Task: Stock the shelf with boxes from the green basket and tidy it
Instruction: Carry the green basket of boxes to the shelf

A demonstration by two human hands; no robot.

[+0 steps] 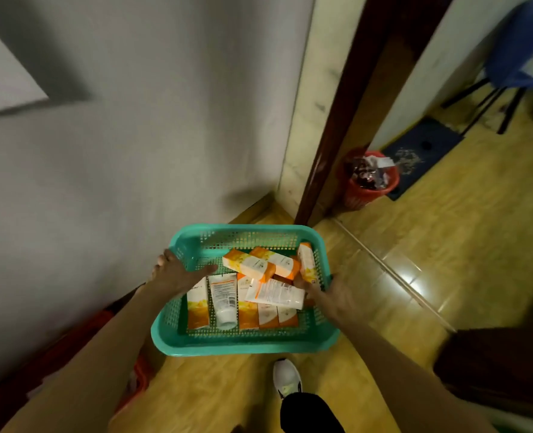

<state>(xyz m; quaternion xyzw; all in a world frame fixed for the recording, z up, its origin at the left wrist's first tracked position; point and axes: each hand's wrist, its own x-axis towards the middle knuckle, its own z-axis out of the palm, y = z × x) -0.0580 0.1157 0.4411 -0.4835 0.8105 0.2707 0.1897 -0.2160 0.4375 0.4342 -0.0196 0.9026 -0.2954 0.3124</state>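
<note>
A green plastic basket point(227, 342) is held above the yellow floor, in front of me. It holds several orange-and-white boxes point(260, 264) and a white tube point(224, 300). My left hand point(177, 273) grips the basket's left rim, thumb inside. My right hand point(330, 295) holds the right rim, with its fingers touching a box at that side. No shelf is in view.
A grey wall runs along the left. A dark door frame point(337, 135) stands ahead, with a red waste bin point(368, 179) and a blue mat point(421, 148) beyond it. My white shoe point(287, 379) is below the basket. Dark furniture point(502, 367) sits at the right.
</note>
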